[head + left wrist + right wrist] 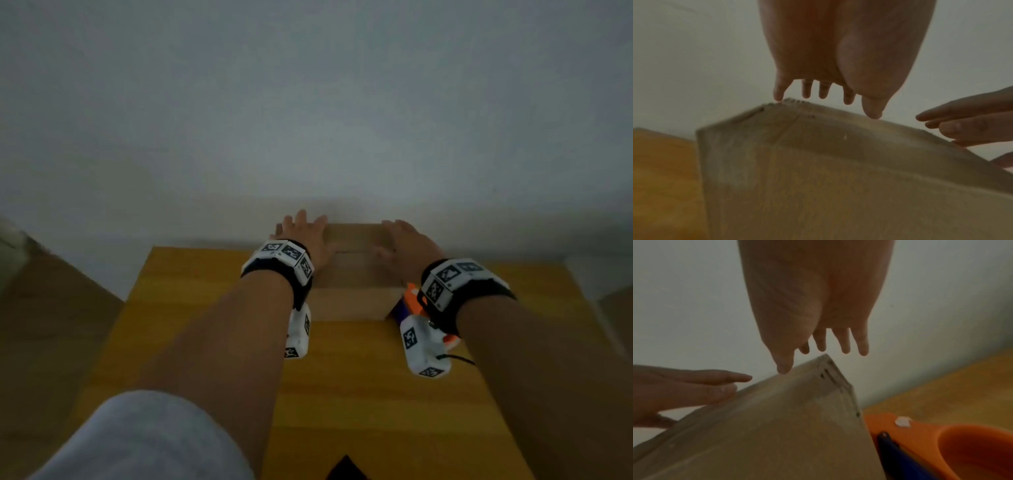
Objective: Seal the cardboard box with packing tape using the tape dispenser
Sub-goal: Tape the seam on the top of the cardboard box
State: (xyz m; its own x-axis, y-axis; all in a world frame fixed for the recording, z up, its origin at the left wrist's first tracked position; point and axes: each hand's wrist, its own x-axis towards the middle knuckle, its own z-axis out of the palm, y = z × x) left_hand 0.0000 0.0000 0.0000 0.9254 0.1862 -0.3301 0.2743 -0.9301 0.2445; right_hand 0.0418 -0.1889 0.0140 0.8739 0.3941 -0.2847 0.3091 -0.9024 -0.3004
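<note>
A brown cardboard box point(356, 270) stands at the far end of the wooden table point(205, 308), close to the wall. My left hand point(303, 233) lies over the box's top left part with fingers straight and spread. My right hand point(406, 240) lies over the top right part, fingers straight too. In the left wrist view the left hand's fingers point(824, 91) hover just above the box's top edge point(818, 123). The right wrist view has the thumb point(784, 365) touching the box top point(777, 418). An orange and blue tape dispenser point(409, 305) lies against the box's right side, under my right wrist.
A grey-white wall point(308, 120) rises directly behind the box. The table's near half point(359, 394) is bare wood. Floor shows to the left point(41, 325) and right of the table. The dispenser's orange body point(941, 443) sits beside the box's corner.
</note>
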